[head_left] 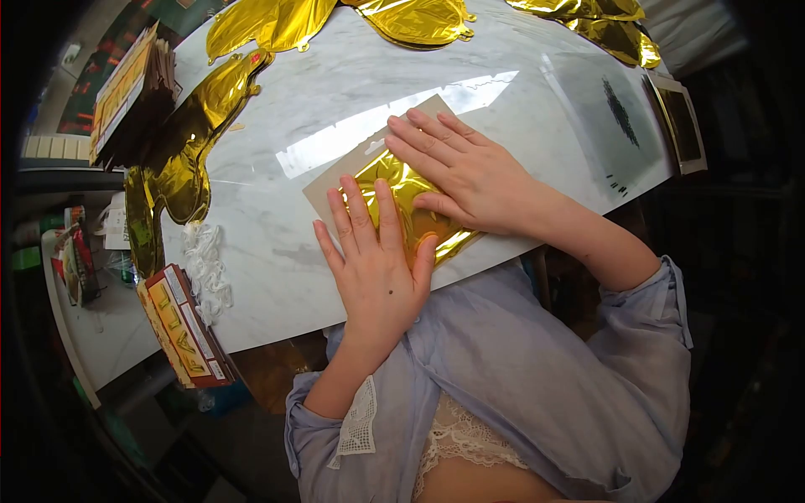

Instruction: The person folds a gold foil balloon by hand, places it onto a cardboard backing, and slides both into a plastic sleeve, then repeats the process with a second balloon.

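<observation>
A folded gold foil piece [401, 186] lies in a clear packet with a grey backing card [432, 107] at the middle of the marble table. My left hand [373, 260] rests flat on the lower left part of the packet, fingers spread. Across its upper right part lies my right hand [470, 172], palm down, fingers stretched out and thumb pointing toward the left hand. Gold foil shows between the two hands. Neither hand is wrapped round anything.
Gold foil balloons [201, 109] line the table's left and far edges. Stacked printed cards stand at the upper left [126, 101] and lower left [184, 327]. White string [205, 268] lies nearby. Clear plastic sleeves [616, 126] and a framed card [677, 121] are at the right.
</observation>
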Motion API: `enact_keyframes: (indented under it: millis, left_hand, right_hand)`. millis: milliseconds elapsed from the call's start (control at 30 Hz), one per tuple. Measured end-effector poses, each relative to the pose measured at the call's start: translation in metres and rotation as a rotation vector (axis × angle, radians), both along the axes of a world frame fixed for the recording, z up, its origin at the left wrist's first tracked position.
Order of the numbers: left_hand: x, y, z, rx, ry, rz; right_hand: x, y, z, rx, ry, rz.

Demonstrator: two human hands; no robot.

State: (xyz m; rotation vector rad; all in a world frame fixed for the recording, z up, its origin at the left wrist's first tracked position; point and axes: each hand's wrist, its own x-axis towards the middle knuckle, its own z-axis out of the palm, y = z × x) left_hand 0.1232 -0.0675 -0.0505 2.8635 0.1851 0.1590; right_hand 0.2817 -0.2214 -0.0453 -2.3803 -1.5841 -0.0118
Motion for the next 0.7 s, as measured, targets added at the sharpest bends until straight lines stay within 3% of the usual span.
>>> enact_keyframes:
  millis: [433,700]
  left_hand:
    - [-0.002,0.007,0.007,-0.018,0.047,-0.025]
    - [-0.018,0.05,0.022,-0.142,0.141,-0.223]
  right_hand:
    - [-0.012,-0.006,-0.001,0.026,0.058,-0.08]
    - [-0.052,-0.015,0.004,0.039,0.142,-0.133]
